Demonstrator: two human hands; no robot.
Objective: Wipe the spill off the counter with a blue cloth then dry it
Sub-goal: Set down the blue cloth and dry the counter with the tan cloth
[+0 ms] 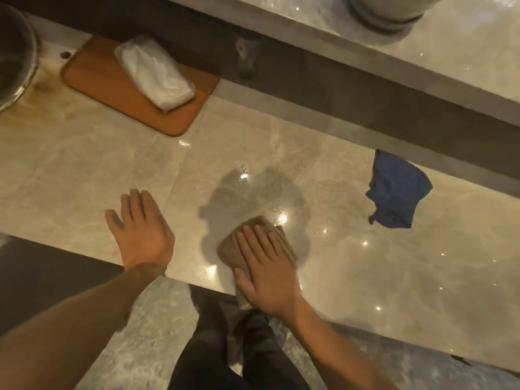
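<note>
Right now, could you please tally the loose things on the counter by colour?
Blue: 1, the blue cloth
Tan: 1, the tan cloth under the right hand
Orange-brown: 1, the board
White: 1, the tissue pack
Total: 4

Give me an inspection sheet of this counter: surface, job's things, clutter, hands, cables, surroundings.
Surface: glossy marble counter; a dark wet-looking patch at its middle.
Job's things: blue cloth lies crumpled to the right, untouched; tan cloth lies flat at the patch's near edge.
Clutter: wooden board at back left with a white plastic-wrapped pack on it; metal bowl at far left.
Hands: right hand pressed flat on the tan cloth; left hand open, holding nothing, over the counter.
Cables: nothing seen.
Surroundings: raised ledge behind, with a round base on it; tiled floor below.
</note>
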